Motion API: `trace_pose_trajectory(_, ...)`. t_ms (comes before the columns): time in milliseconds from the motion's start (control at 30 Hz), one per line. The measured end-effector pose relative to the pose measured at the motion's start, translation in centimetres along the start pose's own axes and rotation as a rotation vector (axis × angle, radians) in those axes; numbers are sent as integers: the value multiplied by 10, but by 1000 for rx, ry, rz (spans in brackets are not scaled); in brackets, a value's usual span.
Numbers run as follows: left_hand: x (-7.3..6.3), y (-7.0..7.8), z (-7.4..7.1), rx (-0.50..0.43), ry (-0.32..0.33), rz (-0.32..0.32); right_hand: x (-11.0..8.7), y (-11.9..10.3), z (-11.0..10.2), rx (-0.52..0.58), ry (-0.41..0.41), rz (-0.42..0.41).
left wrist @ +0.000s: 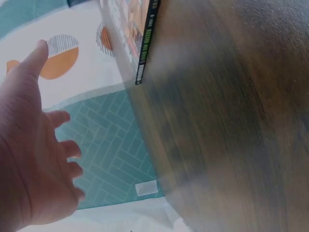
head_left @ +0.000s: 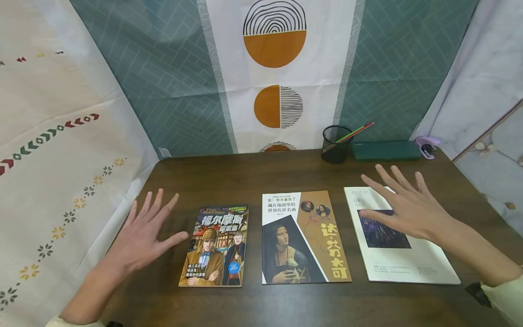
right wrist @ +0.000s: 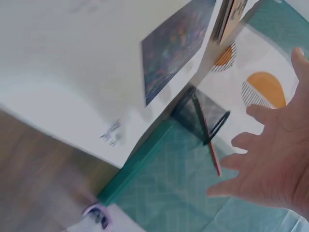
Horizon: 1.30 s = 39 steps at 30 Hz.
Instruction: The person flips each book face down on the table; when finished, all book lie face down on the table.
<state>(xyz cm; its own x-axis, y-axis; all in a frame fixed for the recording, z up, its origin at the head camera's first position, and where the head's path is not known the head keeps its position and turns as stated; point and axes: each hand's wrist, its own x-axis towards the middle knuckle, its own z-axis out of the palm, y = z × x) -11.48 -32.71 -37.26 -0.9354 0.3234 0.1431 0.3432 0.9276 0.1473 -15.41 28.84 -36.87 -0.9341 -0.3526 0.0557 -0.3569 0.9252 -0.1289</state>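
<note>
Three books lie in a row on a dark wooden table. The left one is a comic-style book [head_left: 214,247] with figures in coats on its cover. In the middle is a brown-and-white art book [head_left: 306,238] bearing a painted portrait. To the right lies a white book [head_left: 402,259] with a dark picture, partly covered by the right hand in the head view. My left hand [head_left: 147,236], fingers spread, hovers left of the comic-style book. Fingers also spread, my right hand [head_left: 408,206] is over the white book. Neither hand holds anything.
At the back right of the table [head_left: 229,177] stands a black mesh pen cup [head_left: 336,152] with two pencils [head_left: 355,131]. Beside it sit a dark green case [head_left: 386,151] and a purple-and-black object [head_left: 427,146]. Patterned cloths [head_left: 171,91] hang behind and at the sides.
</note>
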Motion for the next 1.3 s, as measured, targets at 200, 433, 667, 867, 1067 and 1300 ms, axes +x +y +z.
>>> trace_pose_trajectory(200, 0, 1, -3, -154, -31, 3, 25, -20, 1, 81, -17, -55)
trace_pose_trajectory(433, -3, 5, -3, -365, -80, -13, 54, -46, 11, 198, -43, -126)
trace_pose_trajectory(667, -10, 7, 7, -514, -125, -55, 80, -70, 27, 313, -68, -219)
trace_pose_trajectory(867, -15, 9, 19, -564, -166, -28, 99, -91, 38, 417, -97, -262)
trace_pose_trajectory(1067, -21, 14, 26, -559, -214, -62, 112, -112, 47, 505, -170, -245)
trace_pose_trajectory(1300, -31, 19, 35, -513, -220, -77, 128, -136, 62, 589, -247, -327)
